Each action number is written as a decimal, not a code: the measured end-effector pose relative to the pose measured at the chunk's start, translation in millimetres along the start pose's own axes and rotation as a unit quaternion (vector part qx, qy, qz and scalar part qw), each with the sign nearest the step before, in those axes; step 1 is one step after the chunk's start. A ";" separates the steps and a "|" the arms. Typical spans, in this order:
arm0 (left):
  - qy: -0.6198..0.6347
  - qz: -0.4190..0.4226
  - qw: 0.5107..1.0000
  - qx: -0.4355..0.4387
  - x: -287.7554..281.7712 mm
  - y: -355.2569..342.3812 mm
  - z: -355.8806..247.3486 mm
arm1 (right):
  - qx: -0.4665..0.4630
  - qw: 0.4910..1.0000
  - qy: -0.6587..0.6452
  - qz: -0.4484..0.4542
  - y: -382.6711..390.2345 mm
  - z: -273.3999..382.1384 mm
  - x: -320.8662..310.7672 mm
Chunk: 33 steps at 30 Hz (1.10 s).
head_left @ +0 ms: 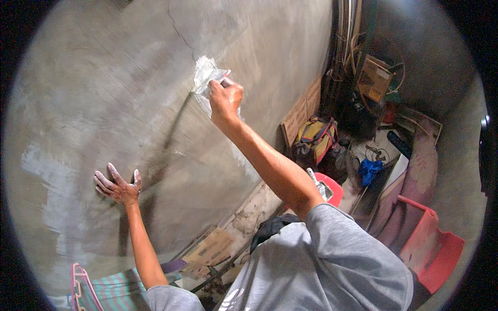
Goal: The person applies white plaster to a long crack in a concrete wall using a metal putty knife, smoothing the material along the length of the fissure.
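Observation:
My right hand (226, 101) is closed on a putty knife (219, 74), pressing it against a patch of wet white filler (202, 70) on the grey plastered wall (98, 103), just below a thin crack. My left hand (119, 189) rests on the same wall at lower left, fingers spread and smudged white, holding nothing. Below my right forearm, a red tray or stool top (334, 189) carries white-smeared items, partly hidden by my arm.
At right lie a yellow-and-red bag (314, 137), a cardboard box (373, 78), pipes and cables, a blue cloth (370, 171), boards and red plastic furniture (438, 249). At lower left are a striped cloth (116, 293) and a pink hanger (81, 290).

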<state>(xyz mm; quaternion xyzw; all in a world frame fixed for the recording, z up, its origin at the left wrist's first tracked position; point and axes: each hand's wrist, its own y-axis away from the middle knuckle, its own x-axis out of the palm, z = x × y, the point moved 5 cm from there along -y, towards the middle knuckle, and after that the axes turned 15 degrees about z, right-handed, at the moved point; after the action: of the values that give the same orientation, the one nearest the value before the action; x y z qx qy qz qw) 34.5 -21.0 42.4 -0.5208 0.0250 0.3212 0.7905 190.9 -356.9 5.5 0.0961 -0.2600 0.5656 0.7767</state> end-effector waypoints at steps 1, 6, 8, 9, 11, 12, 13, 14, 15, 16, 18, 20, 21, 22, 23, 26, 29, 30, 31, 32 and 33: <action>0.003 0.001 1.000 0.000 0.7 0.0 -0.4 | -0.004 1.000 0.008 0.001 -2.8 11.0 3.9; -0.011 0.013 1.000 -0.001 4.4 3.4 6.6 | -0.059 0.998 -0.005 0.036 -15.3 54.1 11.8; -0.019 0.026 0.999 -0.006 3.7 5.1 9.3 | -0.136 0.988 0.063 0.032 -11.3 70.6 0.3; -0.016 0.022 1.000 -0.004 2.2 4.2 8.1 | -0.184 0.976 0.116 0.028 -3.9 81.0 -5.6; -0.011 0.015 1.000 0.000 -1.3 3.3 6.0 | -0.235 0.960 0.156 -0.007 4.9 80.9 -8.4; -0.006 0.012 1.000 -0.001 -2.6 2.0 4.0 | -0.261 0.949 0.175 -0.028 7.3 81.2 -11.0; -0.001 0.010 1.000 -0.001 -2.0 1.1 1.7 | -0.317 0.921 0.223 -0.038 8.6 78.8 -10.2; 0.004 0.007 1.000 0.000 -1.3 0.2 -0.3 | -0.371 0.887 0.269 -0.048 9.4 71.4 -8.6; 0.006 0.010 1.000 0.000 -1.6 -0.1 -0.7 | -0.421 0.849 0.313 -0.056 10.9 62.7 -4.2; 0.007 0.013 1.000 0.000 -2.4 0.4 0.6 | -0.392 0.852 0.347 -0.015 11.2 49.1 4.1; 0.003 0.014 1.000 0.000 -1.6 1.2 4.6 | -0.383 0.816 0.432 0.029 13.1 27.5 28.9; 0.000 0.009 1.000 0.000 0.4 -0.9 0.8 | -0.368 0.770 0.516 0.078 19.0 8.6 56.5; -0.001 0.010 1.000 0.000 0.6 0.2 1.2 | -0.346 0.745 0.558 0.118 25.3 -4.9 70.6; 0.000 0.010 1.000 0.000 0.6 1.3 1.6 | -0.355 0.746 0.544 0.147 37.2 -4.7 75.8; 0.000 0.010 1.000 0.000 0.5 1.7 2.2 | -0.352 0.760 0.526 0.150 43.2 -2.1 73.3; -0.013 0.018 1.000 -0.002 2.0 7.6 9.7 | -0.293 0.824 0.458 0.162 58.7 6.3 44.2; -0.001 0.018 1.000 0.002 -1.6 3.8 4.1 | -0.208 0.953 0.203 0.080 43.9 -14.9 -29.3; 0.000 0.022 1.000 -0.002 -3.1 2.8 4.6 | -0.249 0.937 0.244 0.011 38.5 -19.3 -53.7; 0.001 0.023 1.000 -0.003 -3.7 2.1 3.0 | -0.149 0.951 0.271 0.017 25.3 -35.7 -79.6; 0.005 0.023 1.000 -0.003 -2.8 0.3 -1.2 | -0.048 0.954 0.296 0.019 13.8 -54.3 -103.2; 0.008 0.019 1.000 -0.003 -2.8 -2.3 -4.1 | 0.036 0.991 0.129 -0.010 4.7 -81.4 -120.3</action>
<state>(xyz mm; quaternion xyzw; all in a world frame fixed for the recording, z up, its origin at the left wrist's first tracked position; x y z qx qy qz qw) 34.8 -26.4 43.4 -0.5252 0.0406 0.3322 0.7824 183.5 -418.8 -125.7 0.0528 -0.1364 0.5743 0.8054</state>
